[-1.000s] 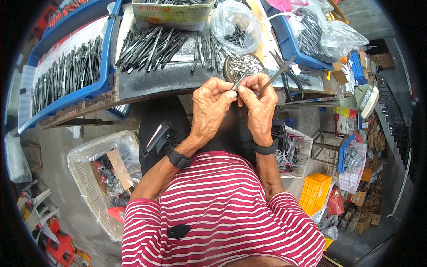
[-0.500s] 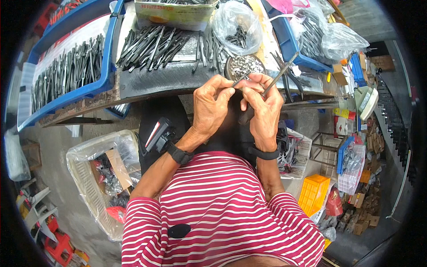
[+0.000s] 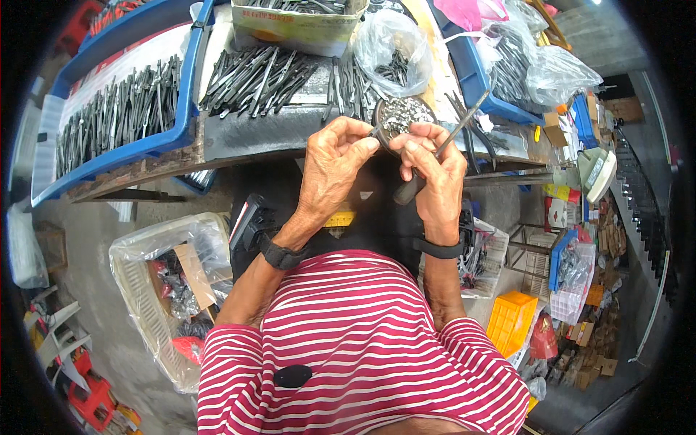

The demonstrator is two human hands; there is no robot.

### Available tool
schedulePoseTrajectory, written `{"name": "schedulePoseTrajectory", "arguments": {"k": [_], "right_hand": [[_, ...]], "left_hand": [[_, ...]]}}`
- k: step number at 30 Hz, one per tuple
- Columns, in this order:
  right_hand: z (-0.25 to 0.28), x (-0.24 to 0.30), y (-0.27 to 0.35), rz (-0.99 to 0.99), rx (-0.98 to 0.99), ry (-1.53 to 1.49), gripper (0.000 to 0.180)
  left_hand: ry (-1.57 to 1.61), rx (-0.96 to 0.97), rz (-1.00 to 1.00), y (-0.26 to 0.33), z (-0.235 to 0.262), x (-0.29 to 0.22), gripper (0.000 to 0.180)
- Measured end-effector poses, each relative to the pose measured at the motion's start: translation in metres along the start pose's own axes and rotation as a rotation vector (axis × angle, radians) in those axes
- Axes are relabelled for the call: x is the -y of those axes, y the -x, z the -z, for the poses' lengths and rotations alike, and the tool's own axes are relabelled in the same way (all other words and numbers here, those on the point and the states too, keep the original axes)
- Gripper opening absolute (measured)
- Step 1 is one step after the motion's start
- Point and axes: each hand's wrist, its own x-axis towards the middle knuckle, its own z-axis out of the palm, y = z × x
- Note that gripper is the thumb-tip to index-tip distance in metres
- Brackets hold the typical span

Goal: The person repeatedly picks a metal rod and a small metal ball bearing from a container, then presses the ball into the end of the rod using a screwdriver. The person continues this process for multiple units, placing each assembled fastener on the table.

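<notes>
My left hand (image 3: 336,163) pinches a slim dark metal piece between thumb and fingertips; only its short end shows, just left of the round dish. A tool with a long thin metal shaft (image 3: 464,123) and a dark handle (image 3: 407,191), like a screwdriver, lies across my right hand (image 3: 433,163), held in the curled fingers. The thumb and forefinger of that hand are also close together beside the dish; whether a small part is between them I cannot tell. Under the fingertips at the bench edge sits the round dish (image 3: 379,110), full of small silvery bits (image 3: 407,110).
Loose slim black pieces (image 3: 257,81) lie piled on the bench, beside a blue tray (image 3: 190,87) of similar ones. Further back are a cardboard box (image 3: 297,30) and a clear plastic bag (image 3: 395,43). Another blue tray (image 3: 464,69) stands right. A lined crate (image 3: 138,290) is on the floor.
My hands have drawn apart slightly, the left moving left and the right a little right and down. The piece in the left hand has come away from the right fingertips.
</notes>
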Motion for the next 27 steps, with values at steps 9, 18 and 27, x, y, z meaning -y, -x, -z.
{"name": "schedulePoseTrajectory", "arguments": {"k": [9, 18, 27], "right_hand": [[0.011, 0.004, -0.007, -0.114, -0.002, -0.229, 0.025], [0.019, 0.007, -0.012, -0.127, 0.128, -0.514, 0.019], [0.008, 0.016, -0.016, 0.037, 0.268, -0.332, 0.016]], "left_hand": [[0.06, -0.049, -0.051, 0.002, 0.0, -0.003, 0.016], [0.04, -0.049, -0.154, -0.001, 0.002, 0.002, 0.013], [0.035, -0.069, -0.237, -0.01, 0.016, -0.003, 0.011]]}}
